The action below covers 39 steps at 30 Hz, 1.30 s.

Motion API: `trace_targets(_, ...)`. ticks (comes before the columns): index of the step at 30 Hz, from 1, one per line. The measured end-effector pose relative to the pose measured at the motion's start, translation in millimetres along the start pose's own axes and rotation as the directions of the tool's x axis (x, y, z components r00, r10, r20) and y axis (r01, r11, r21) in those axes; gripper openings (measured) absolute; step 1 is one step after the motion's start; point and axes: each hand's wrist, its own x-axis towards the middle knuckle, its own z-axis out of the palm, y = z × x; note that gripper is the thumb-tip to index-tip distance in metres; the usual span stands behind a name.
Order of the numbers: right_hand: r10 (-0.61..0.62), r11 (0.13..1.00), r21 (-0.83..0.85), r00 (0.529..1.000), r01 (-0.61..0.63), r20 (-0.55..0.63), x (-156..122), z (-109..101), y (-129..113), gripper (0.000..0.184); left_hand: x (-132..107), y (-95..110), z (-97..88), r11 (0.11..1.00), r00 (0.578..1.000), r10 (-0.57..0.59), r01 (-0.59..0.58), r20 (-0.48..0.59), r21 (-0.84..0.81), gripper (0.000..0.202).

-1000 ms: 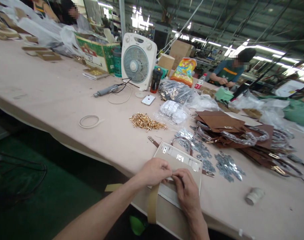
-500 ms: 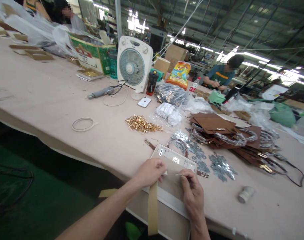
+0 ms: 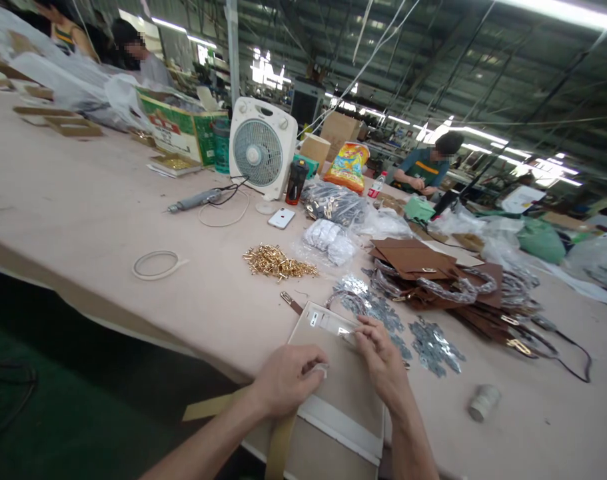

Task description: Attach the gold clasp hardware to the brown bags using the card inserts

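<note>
A beige bag panel (image 3: 346, 390) with a pale folded strip across it lies at the table's near edge, overhanging it. My left hand (image 3: 290, 377) is closed over the panel's left side, pinching a small white tape piece (image 3: 323, 369). Near the panel's far edge, my right hand (image 3: 380, 363) has thumb and fingers on a small pale tape piece (image 3: 350, 337), beside a metal plate (image 3: 342, 330). Another small metal plate (image 3: 314, 319) shows at the far left corner. A tan tape strip (image 3: 279, 447) hangs below my left wrist. A brown strap (image 3: 290, 302) sticks out beyond the panel.
Gold rivets (image 3: 278, 262) lie heaped beyond the panel, with flat metal pieces (image 3: 436, 345) to the right. Brown bags (image 3: 423, 267) are piled behind those. A roll (image 3: 484, 402) stands at right. Farther back are an electric screwdriver (image 3: 193, 201), a phone (image 3: 281, 218) and a fan (image 3: 263, 148).
My right hand has moved forward to the panel's far edge, bringing its tape piece down by the metal plate. My left hand has shifted left and nearer. The camera view has tilted upward.
</note>
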Motion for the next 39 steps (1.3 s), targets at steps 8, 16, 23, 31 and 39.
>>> trace_targets(8, 0.035, 0.997, -0.068, 0.995, -0.029, 0.093, 18.3, 11.9, 14.3, 0.028, -1.1, -3.9, 3.1, 0.999, 0.998, 0.054, -0.054, -0.025, -0.001, 0.020)
trace_targets(16, 0.037, 0.996, -0.084, 0.999, -0.035, 0.030, 17.8, 18.7, 16.1, 0.026, -1.3, -5.0, 4.9, 0.998, 0.997, 0.066, -0.066, -0.041, 0.007, 0.019)
trace_targets(23, 0.112, 0.992, -0.069, 0.992, -0.108, 0.054, 17.6, 18.8, 12.0, 0.030, -2.4, -6.6, 8.0, 0.995, 0.993, 0.091, -0.088, -0.076, 0.038, 0.020)
trace_targets(31, 0.030, 0.989, -0.143, 0.999, -0.023, 0.044, 15.3, 22.6, 12.3, 0.023, -1.9, -7.2, 8.1, 0.995, 0.991, 0.096, -0.095, -0.097, 0.010, 0.018)
trace_targets(39, 0.143, 0.980, -0.147, 0.987, -0.133, 0.066, 19.9, 18.6, 24.4, 0.051, -1.5, -7.6, 8.4, 0.991, 0.988, 0.095, -0.106, -0.126, -0.082, 0.024)
